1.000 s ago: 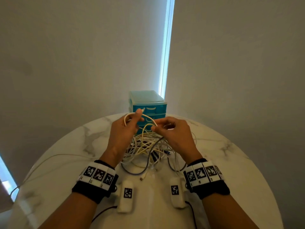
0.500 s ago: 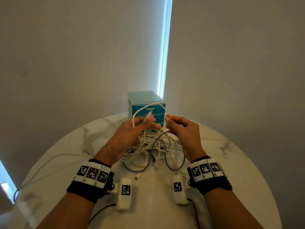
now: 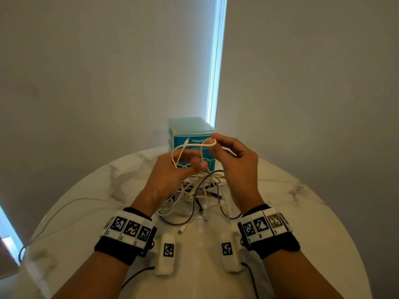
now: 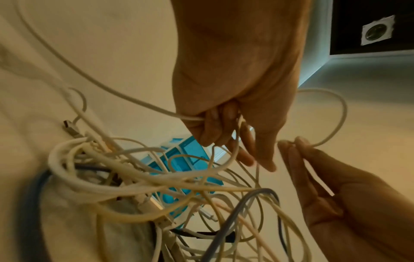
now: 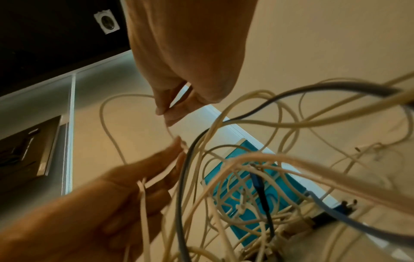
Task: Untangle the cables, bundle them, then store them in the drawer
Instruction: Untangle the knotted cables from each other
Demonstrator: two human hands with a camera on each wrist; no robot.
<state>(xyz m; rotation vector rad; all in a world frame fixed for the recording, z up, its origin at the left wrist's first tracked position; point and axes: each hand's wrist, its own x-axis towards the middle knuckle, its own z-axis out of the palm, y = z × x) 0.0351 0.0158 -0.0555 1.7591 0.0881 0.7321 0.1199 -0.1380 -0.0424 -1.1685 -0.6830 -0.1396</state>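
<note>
Marble, white with grey veins, makes up the round table [image 3: 313,223] that carries everything, and I'm working over its far half. At the far edge stands the small teal drawer unit [image 3: 190,130], its drawers shut as far as I can tell. Between that unit and my wrists lies the tangle of cables [image 3: 194,195], mostly cream-white with a grey-blue one [image 3: 195,203] looping through, its top strands lifted off the table toward my hands. One long pale lead [image 3: 64,203] trails away to the left edge. My right hand [image 3: 235,167] is raised above the pile and pinches a loop of a thin white cable [image 3: 194,145] between thumb and forefinger, the other fingers loose. My left hand [image 3: 172,169] sits just beside it, slightly lower, with fingers curled round lower strands of that same cable; the left wrist view shows several strands running through its grip [image 4: 215,127]. A small plug end [image 3: 187,140] pokes up from the loop. I judge these cords light, limp and a little springy, so they will snag rather than slide. I'd take hold near the free plug and feed it back through the loops, pulling gently, since a hard tug would tighten the knots and drag the whole pile along.
</note>
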